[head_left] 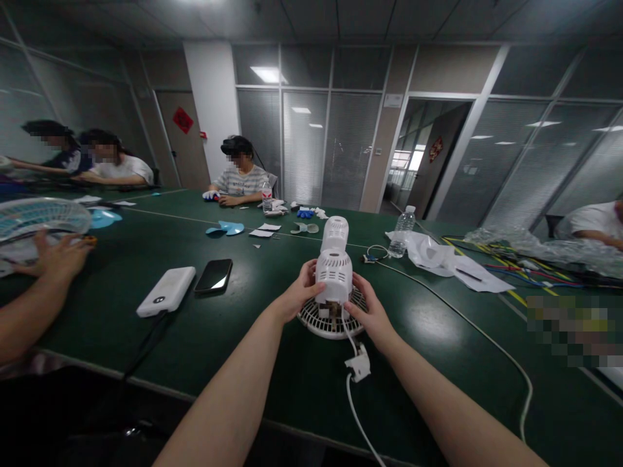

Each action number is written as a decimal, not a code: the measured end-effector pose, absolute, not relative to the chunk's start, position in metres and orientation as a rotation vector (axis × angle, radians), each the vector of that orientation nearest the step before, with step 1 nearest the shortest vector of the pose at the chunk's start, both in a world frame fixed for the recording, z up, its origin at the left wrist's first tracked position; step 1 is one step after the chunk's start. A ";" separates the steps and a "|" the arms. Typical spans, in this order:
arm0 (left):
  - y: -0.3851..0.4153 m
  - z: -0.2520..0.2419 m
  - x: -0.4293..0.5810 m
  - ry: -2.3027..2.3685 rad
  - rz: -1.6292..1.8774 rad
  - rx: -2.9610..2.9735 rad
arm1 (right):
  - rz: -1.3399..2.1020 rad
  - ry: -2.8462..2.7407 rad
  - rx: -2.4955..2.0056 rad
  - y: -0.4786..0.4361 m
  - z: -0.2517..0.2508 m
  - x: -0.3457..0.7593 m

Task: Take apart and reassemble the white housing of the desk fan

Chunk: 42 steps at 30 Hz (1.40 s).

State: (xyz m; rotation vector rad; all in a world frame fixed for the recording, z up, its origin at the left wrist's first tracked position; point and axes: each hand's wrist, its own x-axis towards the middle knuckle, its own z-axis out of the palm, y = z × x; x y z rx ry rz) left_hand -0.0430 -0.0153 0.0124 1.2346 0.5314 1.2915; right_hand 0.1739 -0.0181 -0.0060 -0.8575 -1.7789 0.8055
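A white fan motor housing stands on a round white grille in the middle of the green table. My left hand grips the housing from the left, fingers wrapped on its side. My right hand holds its right side and the grille's edge. A white cord with an inline switch runs from the fan toward me. A second white fan part stands just behind the housing.
A white power bank and a black phone lie to the left. A co-worker's hand rests by a fan grille. A water bottle, plastic bags and coloured cables lie right. Other people sit at the far side.
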 end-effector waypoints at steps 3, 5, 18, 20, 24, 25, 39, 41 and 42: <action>-0.015 0.012 -0.045 0.542 1.259 1.266 | 0.834 -1.794 -0.860 -0.018 -0.005 0.176; -0.016 0.013 -0.046 0.566 1.224 1.318 | 0.855 -1.794 -0.854 -0.019 -0.005 0.177; -0.021 0.021 -0.056 0.777 1.108 1.627 | 0.743 -1.820 -0.969 -0.022 -0.001 0.169; -0.020 0.020 -0.057 0.788 1.095 1.618 | 0.754 -1.821 -0.980 -0.023 0.000 0.169; -0.019 0.020 -0.057 0.814 1.074 1.573 | 0.818 -1.806 -0.978 -0.023 0.002 0.171; -0.019 0.020 -0.057 0.811 1.068 1.564 | 0.832 -1.807 -0.963 -0.023 0.002 0.172; -0.024 0.024 -0.056 0.773 1.033 1.574 | 0.691 -1.870 -1.026 -0.026 0.004 0.169; -0.025 0.025 -0.054 0.759 1.051 1.560 | 0.693 -1.857 -1.024 -0.026 0.003 0.169; -0.025 0.026 -0.054 0.758 1.056 1.555 | 0.687 -1.850 -1.028 -0.025 0.003 0.169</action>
